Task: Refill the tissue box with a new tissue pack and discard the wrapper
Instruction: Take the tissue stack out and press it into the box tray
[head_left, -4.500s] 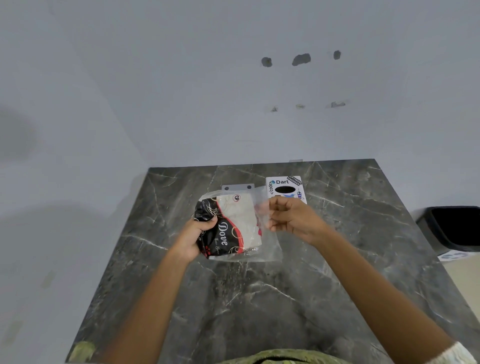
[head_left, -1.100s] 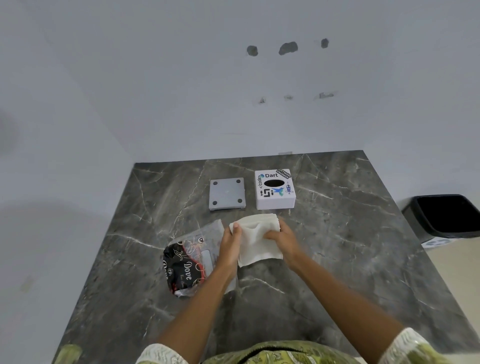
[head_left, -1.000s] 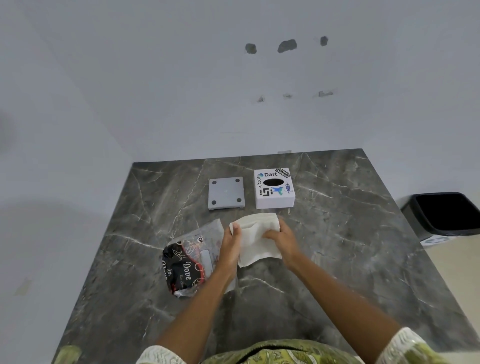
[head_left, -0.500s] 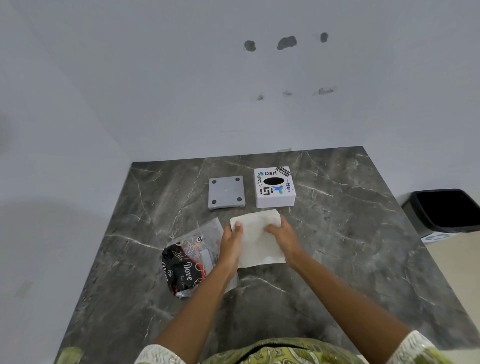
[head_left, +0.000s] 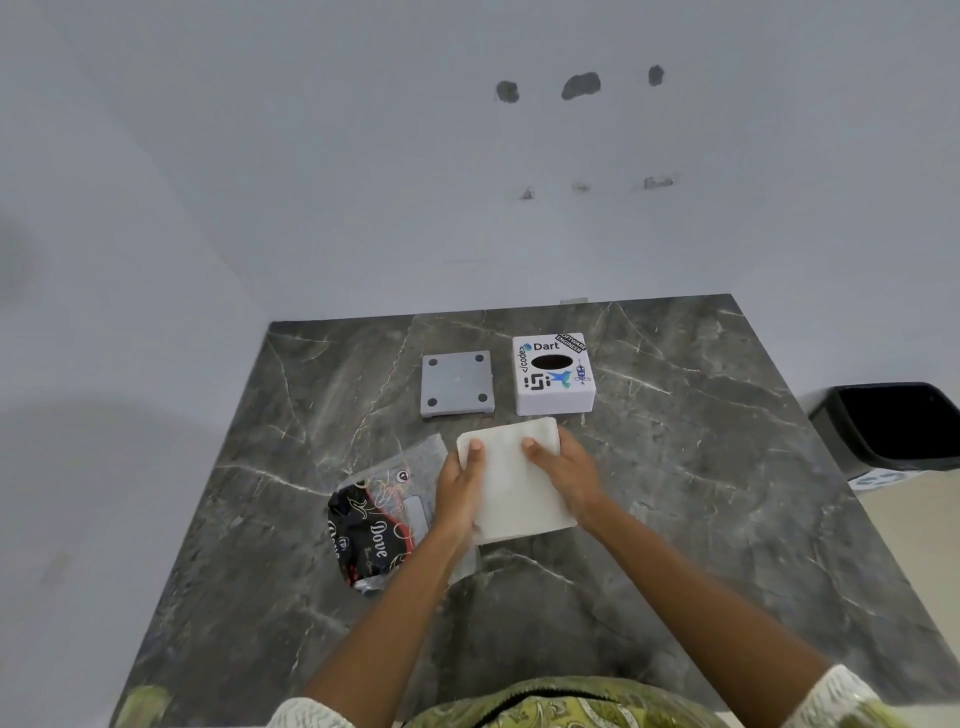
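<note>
Two hands on one white tissue stack (head_left: 514, 483), head view only. The stack lies on the dark marble table (head_left: 675, 519), near its middle. Left hand (head_left: 460, 491) grips the stack's left edge, thumb on top, fingers wrapped round the side. Right hand (head_left: 563, 470) grips the right edge the same way, thumb on top. Whether the stack rests fully on the table or is lifted slightly cannot be told from this angle.

Wrapper (head_left: 376, 525): black and clear plastic, crumpled, flat on the table just left of the stack, partly under the left forearm.

Tissue box (head_left: 552, 374): white, stickered, oval slot facing up, just beyond the stack's far edge. Grey base plate (head_left: 457, 383) lies beside the box, to its left, apart from it.

Black bin (head_left: 896, 423) on the floor off the table's right side.
</note>
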